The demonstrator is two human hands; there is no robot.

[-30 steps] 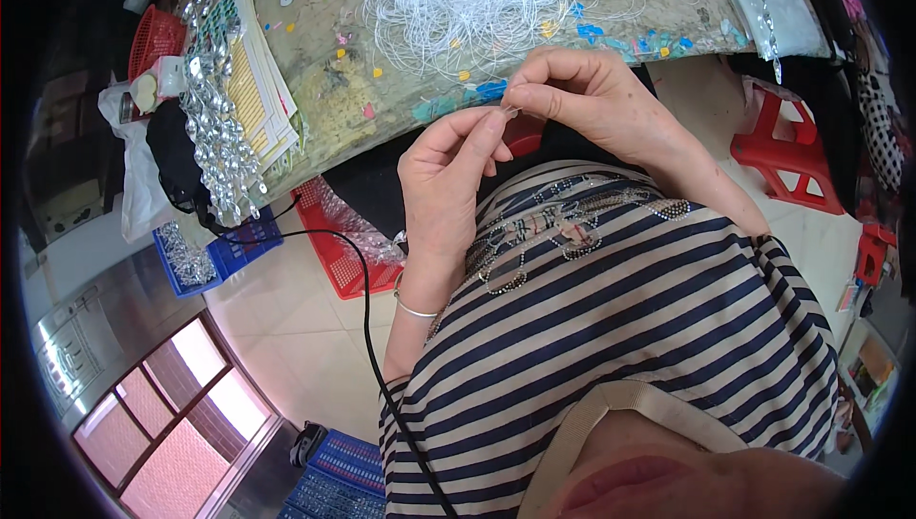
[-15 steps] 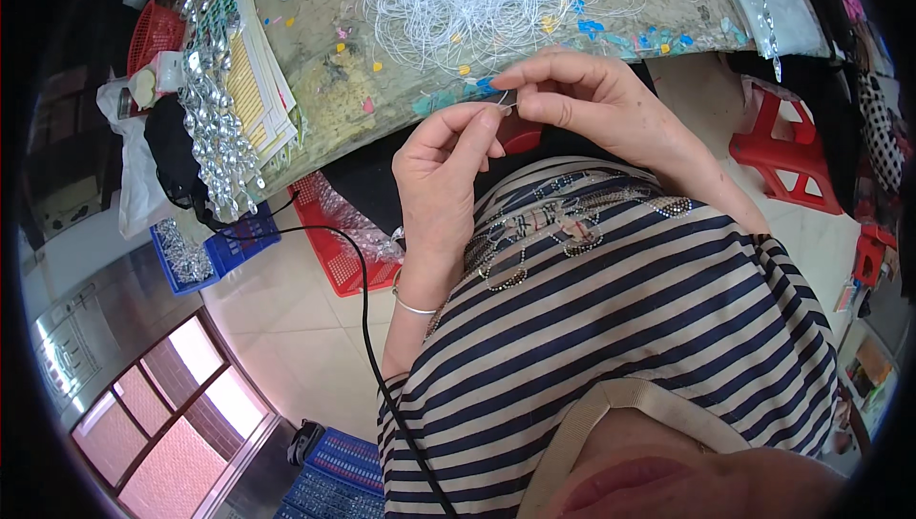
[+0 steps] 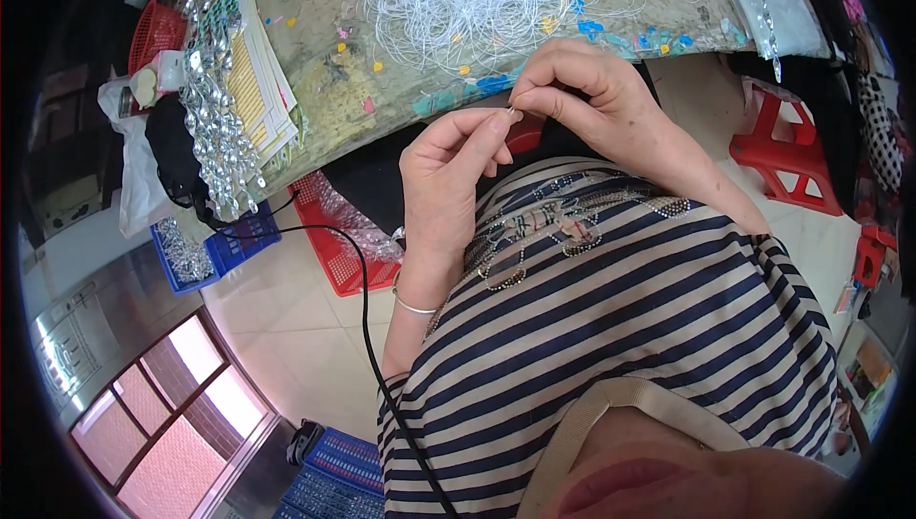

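Note:
Just off the table's near edge, my two hands meet fingertip to fingertip. Thumb and forefinger of my left hand [image 3: 444, 176] pinch a short, thin white string [image 3: 512, 112], of which only a tiny bit shows. From the right, my right hand [image 3: 601, 94] closes thumb and forefinger on the same piece, its other fingers curled. Beyond them, a loose tangled heap of white string [image 3: 487, 9] lies on the worn, paint-flecked table [image 3: 324, 123]. Neither hand touches that heap.
Strands of clear faceted beads [image 3: 215, 109] hang over the table's left edge beside stacked cards [image 3: 262, 90]. A red basket [image 3: 157, 32] stands behind. Below are a blue crate [image 3: 253, 238], a red crate [image 3: 348, 276] and a black cable [image 3: 365, 319]. A red stool [image 3: 792, 161] stands right.
My right hand's thumb and forefinger have closed together, where they were apart. Both hands have come closer, the left shifting slightly right, and less of the string shows.

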